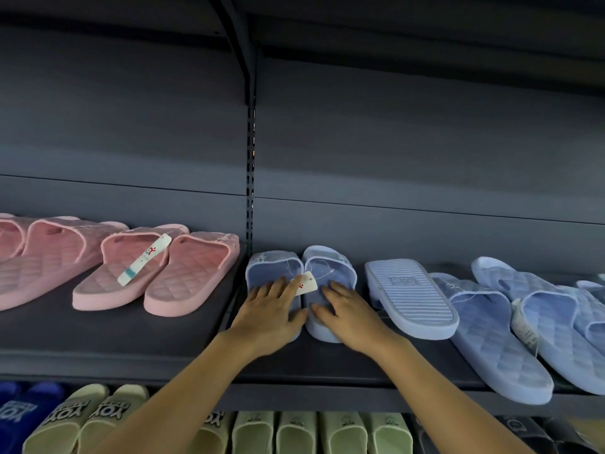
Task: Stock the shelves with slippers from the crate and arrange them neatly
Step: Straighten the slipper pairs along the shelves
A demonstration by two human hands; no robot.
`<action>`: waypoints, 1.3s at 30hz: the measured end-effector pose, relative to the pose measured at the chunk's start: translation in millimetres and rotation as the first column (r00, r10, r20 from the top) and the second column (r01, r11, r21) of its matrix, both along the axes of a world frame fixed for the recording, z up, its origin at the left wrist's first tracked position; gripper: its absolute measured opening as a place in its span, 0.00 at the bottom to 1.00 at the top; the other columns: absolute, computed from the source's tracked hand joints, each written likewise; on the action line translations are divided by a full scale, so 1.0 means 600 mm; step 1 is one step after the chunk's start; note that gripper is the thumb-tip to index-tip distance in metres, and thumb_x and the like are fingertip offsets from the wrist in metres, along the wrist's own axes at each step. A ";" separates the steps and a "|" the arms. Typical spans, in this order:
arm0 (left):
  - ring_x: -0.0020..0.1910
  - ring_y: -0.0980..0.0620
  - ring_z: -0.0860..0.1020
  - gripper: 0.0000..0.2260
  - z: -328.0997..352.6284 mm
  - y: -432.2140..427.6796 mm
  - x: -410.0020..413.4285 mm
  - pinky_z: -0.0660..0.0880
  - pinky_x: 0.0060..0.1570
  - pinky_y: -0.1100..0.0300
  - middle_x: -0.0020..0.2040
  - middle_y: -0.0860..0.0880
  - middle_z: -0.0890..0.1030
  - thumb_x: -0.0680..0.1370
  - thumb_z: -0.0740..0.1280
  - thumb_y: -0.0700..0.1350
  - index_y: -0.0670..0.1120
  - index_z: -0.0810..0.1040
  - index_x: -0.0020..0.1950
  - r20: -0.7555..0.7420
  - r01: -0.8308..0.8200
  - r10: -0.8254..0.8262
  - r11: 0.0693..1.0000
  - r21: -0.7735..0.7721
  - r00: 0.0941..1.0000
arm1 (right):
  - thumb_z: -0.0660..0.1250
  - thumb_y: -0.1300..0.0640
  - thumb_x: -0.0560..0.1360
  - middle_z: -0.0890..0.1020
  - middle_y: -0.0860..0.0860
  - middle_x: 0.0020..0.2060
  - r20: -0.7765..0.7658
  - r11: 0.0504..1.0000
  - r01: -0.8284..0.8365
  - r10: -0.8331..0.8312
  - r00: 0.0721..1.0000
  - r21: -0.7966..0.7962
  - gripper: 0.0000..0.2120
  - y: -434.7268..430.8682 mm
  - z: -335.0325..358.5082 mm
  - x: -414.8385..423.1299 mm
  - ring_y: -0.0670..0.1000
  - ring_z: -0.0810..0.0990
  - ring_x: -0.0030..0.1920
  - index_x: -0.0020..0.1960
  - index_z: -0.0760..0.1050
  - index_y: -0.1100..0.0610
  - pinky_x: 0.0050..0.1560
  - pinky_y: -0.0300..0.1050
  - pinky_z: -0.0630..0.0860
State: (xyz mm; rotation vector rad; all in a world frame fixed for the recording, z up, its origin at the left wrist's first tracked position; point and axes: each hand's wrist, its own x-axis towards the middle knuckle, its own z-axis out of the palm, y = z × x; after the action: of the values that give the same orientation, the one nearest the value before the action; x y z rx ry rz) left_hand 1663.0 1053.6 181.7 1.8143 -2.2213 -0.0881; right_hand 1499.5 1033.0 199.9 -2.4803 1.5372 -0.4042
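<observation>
L hand (268, 309) lay flat, fingers spread, on one slipper of blue pair (273, 267). R hand (347, 309) lay flat on the other, gripping nothing. Pair sat side by side, toes twd back panel (393, 158), white tag (307, 283) betw hands. Dark shelf (131, 339): pink slippers (193, 273) to left, bare gap betw. Upturned blue slipper (411, 296) just beside pair on right. Green slippers (294, 434) on tier below.

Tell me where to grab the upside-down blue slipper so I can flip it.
Take the upside-down slipper by its near end, coming from the shelf front with the right hand: thumb on the ribbed sole, curling under the edge. That end faces you and likely sits clear, propped on the neighbouring slipper.
</observation>
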 end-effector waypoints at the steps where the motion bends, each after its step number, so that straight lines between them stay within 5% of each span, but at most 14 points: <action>1: 0.75 0.49 0.52 0.28 0.000 -0.006 0.001 0.50 0.73 0.53 0.77 0.48 0.52 0.80 0.52 0.57 0.55 0.43 0.77 -0.016 0.001 -0.001 1.000 -0.001 1.000 | 0.54 0.49 0.80 0.62 0.56 0.73 0.000 1.000 -0.002 0.002 1.000 0.005 0.24 -0.007 0.001 -0.001 0.54 0.58 0.73 0.72 0.61 0.61 0.69 0.43 0.54; 8: 0.74 0.50 0.57 0.42 -0.008 -0.023 0.004 0.53 0.72 0.56 0.76 0.52 0.57 0.61 0.37 0.66 0.58 0.46 0.76 -0.058 -0.004 0.001 0.998 -0.057 0.998 | 0.54 0.49 0.80 0.61 0.56 0.73 -0.008 0.999 -0.033 0.033 0.999 -0.009 0.23 -0.025 -0.009 -0.006 0.54 0.57 0.73 0.72 0.63 0.58 0.71 0.45 0.54; 14: 0.72 0.51 0.60 0.41 -0.008 -0.025 0.006 0.55 0.69 0.58 0.75 0.54 0.59 0.62 0.39 0.66 0.58 0.49 0.76 -0.084 -0.001 -0.007 0.996 -0.092 0.996 | 0.52 0.49 0.81 0.61 0.56 0.73 -0.035 0.999 -0.035 0.035 0.999 0.003 0.23 -0.020 -0.005 -0.008 0.55 0.57 0.73 0.72 0.61 0.58 0.72 0.47 0.55; 20: 0.72 0.52 0.60 0.41 -0.006 -0.022 0.004 0.56 0.69 0.59 0.74 0.55 0.60 0.62 0.38 0.67 0.58 0.51 0.76 -0.100 0.004 -0.016 0.994 -0.111 0.995 | 0.52 0.50 0.80 0.72 0.56 0.63 -0.050 1.000 0.020 -0.021 0.999 -0.017 0.19 0.000 0.004 -0.007 0.57 0.69 0.64 0.63 0.69 0.60 0.64 0.51 0.65; 27: 0.74 0.50 0.56 0.28 -0.001 -0.018 0.001 0.53 0.72 0.56 0.76 0.50 0.56 0.79 0.53 0.59 0.53 0.49 0.77 -0.066 -0.010 0.006 0.998 -0.061 0.998 | 0.55 0.55 0.81 0.62 0.51 0.73 -0.067 0.985 -0.063 0.052 0.996 -0.163 0.22 0.075 0.065 -0.027 0.52 0.60 0.71 0.73 0.59 0.57 0.67 0.43 0.58; 35: 0.66 0.42 0.70 0.19 0.020 -0.001 -0.051 0.66 0.64 0.50 0.67 0.43 0.72 0.79 0.60 0.45 0.42 0.70 0.69 -0.197 0.005 -0.091 0.917 -0.399 0.976 | 0.57 0.52 0.79 0.70 0.51 0.68 -0.006 0.931 0.176 -0.187 0.982 -0.320 0.21 0.077 0.098 -0.144 0.54 0.68 0.66 0.71 0.64 0.53 0.63 0.44 0.61; 37: 0.62 0.41 0.74 0.21 0.040 0.010 -0.090 0.71 0.60 0.49 0.64 0.43 0.75 0.78 0.57 0.52 0.42 0.74 0.65 -0.199 0.052 -0.173 0.865 -0.499 0.965 | 0.56 0.52 0.80 0.69 0.52 0.68 0.058 0.919 0.267 -0.261 0.964 -0.290 0.20 0.068 0.088 -0.177 0.54 0.68 0.67 0.71 0.63 0.54 0.64 0.46 0.63; 39: 0.66 0.47 0.70 0.30 0.061 0.028 -0.138 0.67 0.63 0.53 0.67 0.48 0.71 0.73 0.51 0.63 0.47 0.72 0.67 -0.234 0.180 -0.305 0.881 -0.437 0.923 | 0.54 0.52 0.81 0.68 0.53 0.70 0.115 0.902 0.367 -0.349 0.930 -0.228 0.21 0.060 0.072 -0.204 0.55 0.65 0.69 0.72 0.62 0.56 0.66 0.47 0.63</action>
State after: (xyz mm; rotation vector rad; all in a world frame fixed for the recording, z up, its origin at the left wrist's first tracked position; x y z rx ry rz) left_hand 1580.1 1070.4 218.3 1.2064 -2.0522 0.0508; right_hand 1377.3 1068.8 242.8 -2.3103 2.0289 -0.7769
